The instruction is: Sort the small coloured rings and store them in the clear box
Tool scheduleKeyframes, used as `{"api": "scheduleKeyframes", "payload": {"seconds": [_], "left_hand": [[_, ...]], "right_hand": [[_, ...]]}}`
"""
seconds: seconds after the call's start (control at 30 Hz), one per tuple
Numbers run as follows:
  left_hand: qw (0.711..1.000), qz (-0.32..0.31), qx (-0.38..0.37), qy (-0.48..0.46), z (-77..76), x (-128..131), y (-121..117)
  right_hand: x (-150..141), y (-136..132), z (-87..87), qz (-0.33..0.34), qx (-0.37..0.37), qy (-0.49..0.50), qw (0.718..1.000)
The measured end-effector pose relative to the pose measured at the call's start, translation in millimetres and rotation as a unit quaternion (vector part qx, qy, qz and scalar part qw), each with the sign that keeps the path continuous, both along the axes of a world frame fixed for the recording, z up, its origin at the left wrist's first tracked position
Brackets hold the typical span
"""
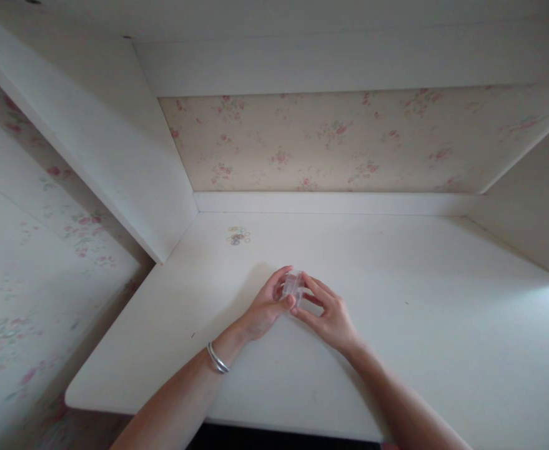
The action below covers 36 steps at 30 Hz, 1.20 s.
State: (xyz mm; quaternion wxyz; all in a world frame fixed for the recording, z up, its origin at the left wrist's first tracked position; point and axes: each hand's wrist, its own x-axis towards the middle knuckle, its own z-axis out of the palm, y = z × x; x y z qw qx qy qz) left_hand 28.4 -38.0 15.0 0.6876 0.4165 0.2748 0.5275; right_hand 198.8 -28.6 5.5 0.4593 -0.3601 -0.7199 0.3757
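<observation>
Wallpaper with pink flowers [87, 232] is showing at the far left of my feed, a white side panel [100, 125] standing beside it. A double-banded silvery bangle [218, 359] is circling the left forearm [187, 389]; beyond it, a cluster of small thin loops [239, 237] is lying on the tabletop [138, 350]. With the left hand [265, 310] I am gripping a clear plastic box [293, 285] between thumb and curled fingers, to the near right of the loops. From its right side, I am pinching it with the fingers of the right hand [331, 314]. Whether it is touching the tabletop, I cannot tell.
</observation>
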Motion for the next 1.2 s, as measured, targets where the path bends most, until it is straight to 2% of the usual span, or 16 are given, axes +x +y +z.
{"api": "scheduleKeyframes", "payload": {"seconds": [0.17, 0.27, 0.4, 0.5, 0.6, 0.73, 0.9, 1.07, 1.2], "left_hand": [[0.997, -0.033, -0.05, -0.043, 2.8, -0.3, -0.2], [0.991, -0.041, -0.099, -0.077, 6.7, 0.6, -0.4], [0.985, -0.087, -0.133, -0.064, 9.5, 1.8, 0.7], [0.984, -0.108, -0.142, -0.019, 8.5, 2.4, 1.4], [0.986, -0.097, -0.139, 0.003, 8.4, 3.6, 0.7], [0.988, -0.108, -0.106, 0.016, 9.2, 5.1, -0.8], [0.981, -0.094, -0.108, 0.127, 1.4, 5.7, 0.2], [0.982, -0.07, -0.12, 0.127, -1.9, 4.9, 2.2], [0.985, -0.051, -0.119, 0.114, 1.8, 3.1, 3.0]], "right_hand": [[2.7, 0.2, 2.5, 0.007, 0.006, -0.017, 1.0], [2.9, 2.5, 2.4, -0.018, -0.003, -0.027, 0.999], [0.6, 7.0, 1.2, -0.071, -0.102, 0.032, 0.992], [-0.9, 9.2, 5.0, -0.059, -0.19, 0.081, 0.977], [-0.9, 10.3, 10.3, -0.056, -0.236, 0.091, 0.966], [3.3, 14.3, 11.1, -0.104, -0.227, 0.113, 0.962], [11.1, 21.5, 7.0, -0.16, -0.203, 0.152, 0.954], [11.9, 22.8, 6.3, -0.128, -0.222, 0.162, 0.953], [7.7, 17.2, 10.3, -0.034, -0.253, 0.157, 0.954]]}}
